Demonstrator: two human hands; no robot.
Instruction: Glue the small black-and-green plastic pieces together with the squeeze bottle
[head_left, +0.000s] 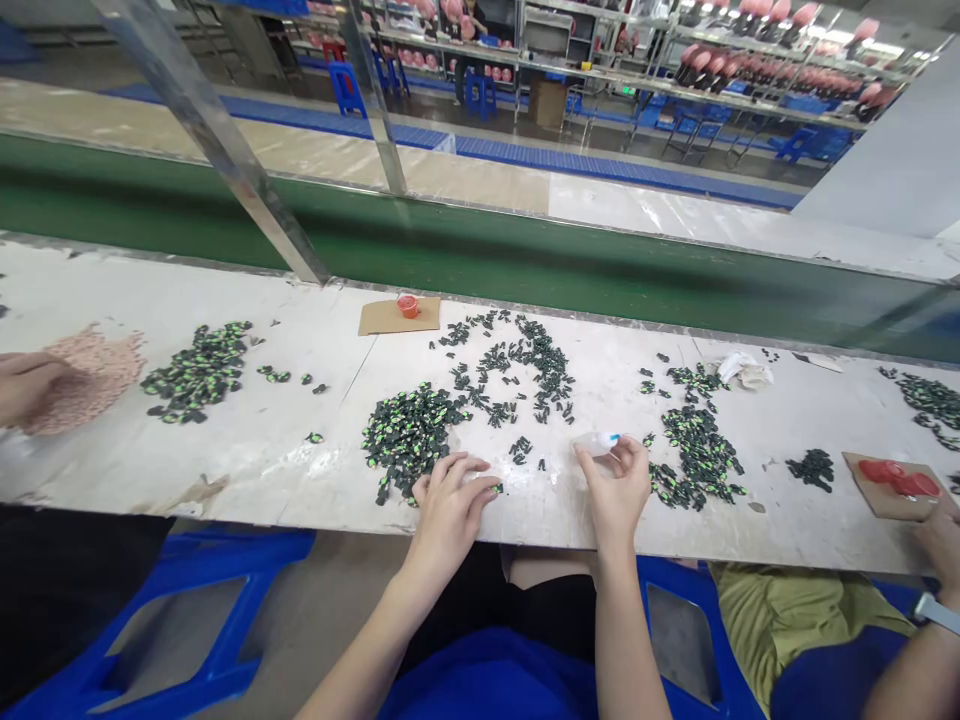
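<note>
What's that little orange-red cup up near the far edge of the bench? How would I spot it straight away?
Start at the long white workbench that runs beside the green conveyor belt. Near its far edge, past the scattered dark green pieces, lies a small brown cardboard square. The orange-red cup stands on its right part: the only bright, upright thing there, among flat dark bits.

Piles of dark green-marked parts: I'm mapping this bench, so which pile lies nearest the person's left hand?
The dense pile just left of the left hand, almost at its fingers. The others lie farther back or beyond the right hand.
</note>
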